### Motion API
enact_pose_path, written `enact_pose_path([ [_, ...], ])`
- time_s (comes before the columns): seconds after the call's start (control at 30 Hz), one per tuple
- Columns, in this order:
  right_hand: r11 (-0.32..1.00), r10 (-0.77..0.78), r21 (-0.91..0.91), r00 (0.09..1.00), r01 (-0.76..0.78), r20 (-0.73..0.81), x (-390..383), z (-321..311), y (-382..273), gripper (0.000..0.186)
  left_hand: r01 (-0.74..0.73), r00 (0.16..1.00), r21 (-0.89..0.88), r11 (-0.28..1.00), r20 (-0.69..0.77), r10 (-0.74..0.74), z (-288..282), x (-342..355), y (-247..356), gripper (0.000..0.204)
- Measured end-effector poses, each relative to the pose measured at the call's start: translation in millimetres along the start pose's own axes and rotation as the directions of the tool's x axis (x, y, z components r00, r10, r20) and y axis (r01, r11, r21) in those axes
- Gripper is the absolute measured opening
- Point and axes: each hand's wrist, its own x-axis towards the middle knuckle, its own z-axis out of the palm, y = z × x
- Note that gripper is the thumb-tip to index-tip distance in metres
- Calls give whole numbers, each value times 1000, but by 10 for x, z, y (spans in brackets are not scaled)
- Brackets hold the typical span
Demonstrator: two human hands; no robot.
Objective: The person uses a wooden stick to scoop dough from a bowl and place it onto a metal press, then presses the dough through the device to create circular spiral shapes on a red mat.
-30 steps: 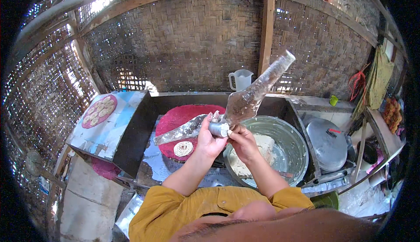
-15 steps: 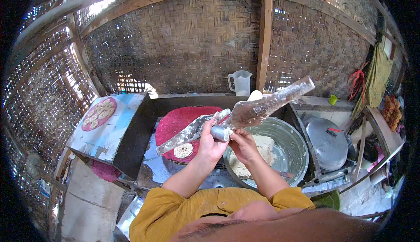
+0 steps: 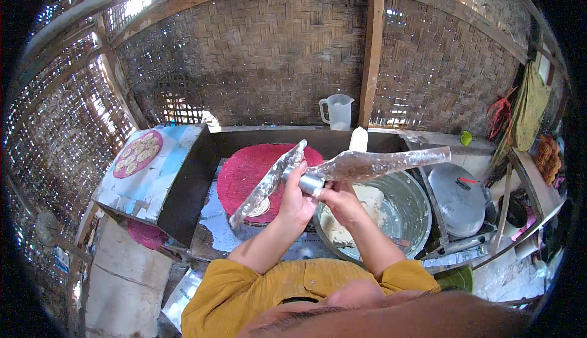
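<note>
My left hand [image 3: 295, 203] is closed round a dull metal cylinder [image 3: 310, 182] belonging to a hand press with two flour-dusted arms. The right arm [image 3: 397, 159] lies nearly level; the left arm [image 3: 263, 188] slants down toward me. My right hand [image 3: 342, 205] is closed on the press beside the cylinder's near end. Under the press are a red round mat [image 3: 241, 167] with a partly hidden pale dough coil [image 3: 259, 208] and a big metal basin [image 3: 413, 216] holding pale dough [image 3: 370, 197]. A white rod-like object [image 3: 358, 139] rises behind the press.
At left, dough coils on a pink round mat [image 3: 128, 167] rest atop a box [image 3: 115, 197]. A translucent jug [image 3: 339, 112] stands at the back. Right are a lidded pot [image 3: 455, 206], a small green cup [image 3: 466, 138] and hanging cloths [image 3: 527, 102]. Woven walls [image 3: 244, 57] surround the bench.
The press has turned clockwise in my hands: its right arm has swung down from a raised diagonal to nearly level, and its left arm has become steeper. Both hands remain on it.
</note>
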Motion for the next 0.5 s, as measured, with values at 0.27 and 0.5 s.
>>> enact_pose_path([
  [0.27, 969, 67, -246, 965, -2, 255, -222, -249, 146, 12, 107, 992, -386, 916, 101, -74, -243, 75, 478, 46],
  [0.5, 619, 11, -706, 895, 345, 447, -315, -171, 559, 15, 271, 960, -811, 519, 189, -205, -213, -175, 812, 52],
])
